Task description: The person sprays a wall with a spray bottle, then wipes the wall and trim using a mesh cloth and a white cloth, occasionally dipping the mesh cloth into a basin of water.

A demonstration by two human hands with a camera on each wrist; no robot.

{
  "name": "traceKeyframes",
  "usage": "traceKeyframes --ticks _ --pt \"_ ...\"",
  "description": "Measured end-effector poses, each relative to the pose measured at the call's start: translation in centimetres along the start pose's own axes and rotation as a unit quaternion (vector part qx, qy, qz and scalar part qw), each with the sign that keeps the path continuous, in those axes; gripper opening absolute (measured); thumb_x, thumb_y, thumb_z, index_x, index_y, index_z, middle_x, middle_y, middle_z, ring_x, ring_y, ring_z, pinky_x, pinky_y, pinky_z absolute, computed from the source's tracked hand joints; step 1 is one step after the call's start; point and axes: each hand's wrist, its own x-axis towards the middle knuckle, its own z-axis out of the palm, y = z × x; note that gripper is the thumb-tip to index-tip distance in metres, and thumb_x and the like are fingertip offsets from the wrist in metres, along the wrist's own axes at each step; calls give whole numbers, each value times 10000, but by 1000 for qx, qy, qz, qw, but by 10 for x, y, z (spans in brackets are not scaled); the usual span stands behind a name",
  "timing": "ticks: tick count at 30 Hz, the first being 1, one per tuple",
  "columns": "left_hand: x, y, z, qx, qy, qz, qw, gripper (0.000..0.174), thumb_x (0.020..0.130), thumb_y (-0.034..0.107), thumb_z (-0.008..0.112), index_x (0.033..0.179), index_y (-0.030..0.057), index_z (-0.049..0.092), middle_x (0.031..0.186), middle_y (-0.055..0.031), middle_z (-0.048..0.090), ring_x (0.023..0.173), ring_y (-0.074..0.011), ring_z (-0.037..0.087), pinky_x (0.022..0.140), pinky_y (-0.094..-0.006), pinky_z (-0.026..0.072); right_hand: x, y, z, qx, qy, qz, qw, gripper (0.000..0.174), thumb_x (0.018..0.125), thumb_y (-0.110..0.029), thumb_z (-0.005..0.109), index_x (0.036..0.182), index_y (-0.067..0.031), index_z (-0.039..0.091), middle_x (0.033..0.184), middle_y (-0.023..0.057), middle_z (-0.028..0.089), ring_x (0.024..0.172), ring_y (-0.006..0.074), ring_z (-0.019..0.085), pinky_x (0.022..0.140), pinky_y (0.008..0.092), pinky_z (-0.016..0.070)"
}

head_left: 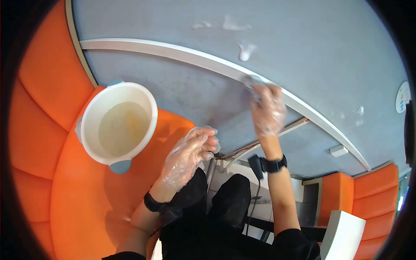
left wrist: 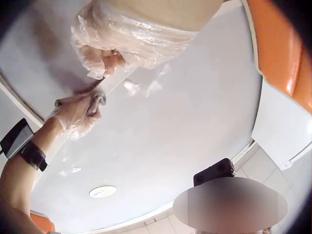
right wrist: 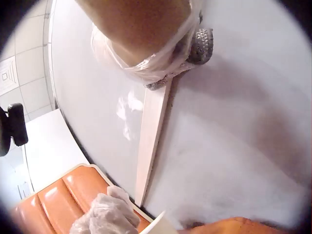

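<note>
My right hand [head_left: 269,110], in a clear plastic glove, grips a grey mesh scrubber [head_left: 253,84] against the white trim strip [head_left: 195,62] that runs along the grey wall. In the right wrist view the scrubber [right wrist: 201,46] shows beyond the glove, over the strip [right wrist: 152,131]. White foam [head_left: 245,51] clings to the wall above the strip. My left hand [head_left: 186,156], also gloved, hovers above the orange seat's edge with relaxed, slightly bent fingers and holds nothing.
A white basin [head_left: 154,104] of cloudy water, with something yellowish in it, stands on the orange seat [head_left: 86,195] at left. A socket [head_left: 339,150] and a round sticker [head_left: 403,97] are on the wall at right. Pipes run low, near my knees.
</note>
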Motion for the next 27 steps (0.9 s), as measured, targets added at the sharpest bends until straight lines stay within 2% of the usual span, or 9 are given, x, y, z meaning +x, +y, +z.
traceKeyframes --ticks 3,7,12,15,16,18,22,25,27 --pt "7 0 -6 -21 15 15 1000 244 1016 213 531 1186 54 603 1004 -35 611 934 -123 577 798 -250 447 -8 15 -18 3 23 71 997 290 736 -59 738 1004 -150 673 1024 77 615 795 294 656 651 403 545" --pt "12 -5 -12 -52 27 26 998 237 1015 200 529 1185 52 603 1000 -38 603 927 -133 575 793 -258 445 16 -16 2 4 43 60 997 299 723 -99 761 993 -165 650 1010 63 594 777 295 653 633 402 544" --pt "13 -9 -22 -72 26 26 997 239 1015 199 531 1184 44 597 1006 -41 601 924 -134 577 790 -258 446 40 -60 37 73 -31 -16 997 303 707 -76 713 973 -169 602 1026 67 594 850 311 649 627 420 546" --pt "12 -7 -20 -84 43 16 995 241 1013 197 535 1186 40 592 1007 -41 602 927 -134 580 790 -256 446 31 -44 29 34 -12 -16 999 298 700 -70 707 965 -166 610 1014 68 593 837 313 650 633 416 551" --pt "11 -6 -19 -82 43 15 996 242 1011 196 539 1188 39 591 1008 -40 604 930 -134 583 788 -255 448 24 -32 20 16 -11 15 1000 314 696 -48 717 976 -159 627 997 72 586 817 310 647 640 417 548" --pt "9 -6 -19 -86 43 16 995 244 1010 195 543 1189 38 590 1009 -39 607 934 -135 586 786 -254 449 8 -3 -1 -26 55 19 998 320 711 -37 730 998 -152 646 988 77 577 786 310 640 632 423 537" --pt "11 -12 -19 -93 23 14 995 245 1008 194 547 1193 39 591 1007 -35 618 933 -132 593 790 -253 450 -5 22 -25 -33 57 34 997 292 745 -57 743 1006 -155 656 983 78 568 772 300 641 605 415 521" --pt "12 -14 -18 -97 25 4 995 238 1013 180 538 1200 45 594 1000 -32 624 920 -132 599 776 -250 462 11 -7 -7 -64 32 62 996 269 741 -92 739 980 -169 641 999 72 578 802 305 647 621 426 544" --pt "10 -15 -18 -95 35 -4 995 233 1017 168 528 1205 47 595 995 -30 627 908 -133 603 761 -246 475 25 -33 14 -39 -38 56 997 313 734 -87 765 1007 -161 631 1027 66 579 829 301 650 644 431 548"
